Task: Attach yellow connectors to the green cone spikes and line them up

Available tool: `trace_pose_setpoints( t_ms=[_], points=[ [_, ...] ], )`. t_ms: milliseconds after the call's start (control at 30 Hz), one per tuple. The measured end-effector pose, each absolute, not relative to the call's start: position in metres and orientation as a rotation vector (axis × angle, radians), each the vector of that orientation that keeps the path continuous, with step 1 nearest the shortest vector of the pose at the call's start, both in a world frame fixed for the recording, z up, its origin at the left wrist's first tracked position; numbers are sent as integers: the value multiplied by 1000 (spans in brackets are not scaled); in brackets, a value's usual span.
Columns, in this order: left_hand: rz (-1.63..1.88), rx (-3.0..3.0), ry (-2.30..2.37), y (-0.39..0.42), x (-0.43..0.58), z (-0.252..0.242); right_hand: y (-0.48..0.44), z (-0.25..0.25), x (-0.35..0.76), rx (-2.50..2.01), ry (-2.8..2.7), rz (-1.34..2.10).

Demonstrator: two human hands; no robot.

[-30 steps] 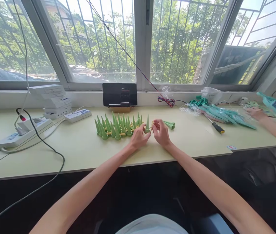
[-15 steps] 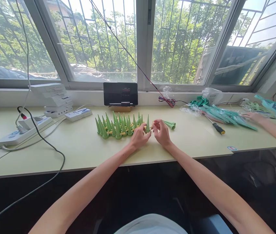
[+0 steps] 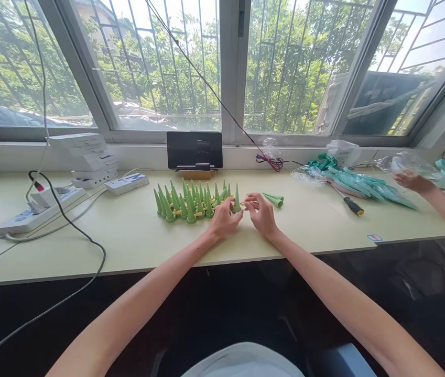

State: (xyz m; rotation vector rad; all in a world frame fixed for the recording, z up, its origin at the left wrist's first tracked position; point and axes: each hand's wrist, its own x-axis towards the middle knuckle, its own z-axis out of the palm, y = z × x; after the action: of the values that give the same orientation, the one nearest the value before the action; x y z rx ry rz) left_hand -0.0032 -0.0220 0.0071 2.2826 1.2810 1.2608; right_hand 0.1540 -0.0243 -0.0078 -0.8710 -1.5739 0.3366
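Observation:
Several green cones [image 3: 185, 206] stand upright in a cluster on the pale table [image 3: 136, 246], with small yellowish pieces between their bases. My left hand [image 3: 224, 217] is closed round the base of one upright green cone [image 3: 237, 198] at the cluster's right end. My right hand [image 3: 260, 213] is just right of that cone, its fingers pinched on a small yellowish piece beside the cone's base. More green cones [image 3: 274, 200] lie on their sides behind my right hand.
A dark tablet [image 3: 194, 151] stands behind the cluster. White boxes [image 3: 90, 159] and a power strip [image 3: 39, 212] are at left. At right lie a screwdriver [image 3: 353, 206] and teal plastic-wrapped items [image 3: 371, 186]. Another person's hand [image 3: 414, 181] reaches in there.
The cone in my left hand has shifted slightly left. At the right, the other person's hands have moved, lifting clear plastic and carrying a teal item further right.

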Motion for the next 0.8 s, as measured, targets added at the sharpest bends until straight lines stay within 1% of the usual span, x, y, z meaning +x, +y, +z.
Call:
trace_pose_setpoints(
  t_ms=[267,467,800],
  points=[
    [1248,2308,1295,-21,-3,7,-24,-7,155,-858,-1584,379],
    [1261,2314,1275,-23,-3,8,-24,-6,156,-946,-1581,290],
    [1272,2341,1260,-21,-5,6,-24,-5,157,-980,-1577,306]
  ],
)
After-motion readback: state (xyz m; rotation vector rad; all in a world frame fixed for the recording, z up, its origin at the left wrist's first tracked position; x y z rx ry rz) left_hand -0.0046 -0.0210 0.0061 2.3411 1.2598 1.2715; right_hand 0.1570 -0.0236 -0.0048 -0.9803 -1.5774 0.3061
